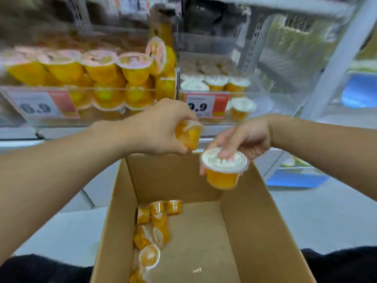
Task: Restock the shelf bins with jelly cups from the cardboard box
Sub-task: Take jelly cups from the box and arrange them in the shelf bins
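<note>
left hand point(161, 131): raised above the far edge of the cardboard box, fingers curled round a jelly cup, which lies tilted on its side in the grip.
left-hand jelly cup point(188, 133): orange contents, pale lid facing up and right; held in front of the shelf edge, apart from the other held cup.
right hand point(242, 139): just right of the left hand, fingers clamped from above on the lid rim of a second cup.
right-hand jelly cup point(223, 170): upright, white lid on top, orange body below; hangs over the far right part of the box opening.
cardboard box point(251, 231): open top, directly below both hands; much of the floor is bare.
loose jelly cups point(155, 227): a scattered cluster along the box's left inner wall, lying at mixed angles; count unclear due to blur.
left shelf bin point(91, 78): clear front, stacked high with yellow cups.
right shelf bin point(265, 94): clear front, holds a few white-lidded cups at its left side.
price tags: "6.9" tag point(40, 106) on the left bin, "9.9" tag point(206, 105) on the right bin.
</note>
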